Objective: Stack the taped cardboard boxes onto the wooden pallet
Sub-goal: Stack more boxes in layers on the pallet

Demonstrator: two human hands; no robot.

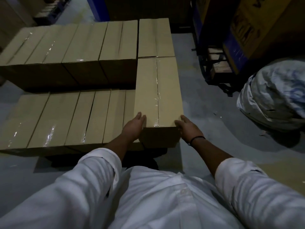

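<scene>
Warehouse floor [206,80], blurred-print carton [247,30]; left hand [134,128], right hand [186,128] against taped box [158,90]

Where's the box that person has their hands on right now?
In the head view, the box lies lengthwise between the left hand and right hand, right of the front row of boxes, with a second box just beyond it.

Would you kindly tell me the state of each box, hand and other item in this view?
Near right box: taped shut, lying on the lower layer, held between both hands.
Left hand: fingers straight, pressing its left side.
Right hand: pressing its near right corner.
Far right box: taped shut, set down just behind.
Upper row: taped, side by side.
Lower row: taped, side by side.
Sack: slumped on the floor.
</scene>
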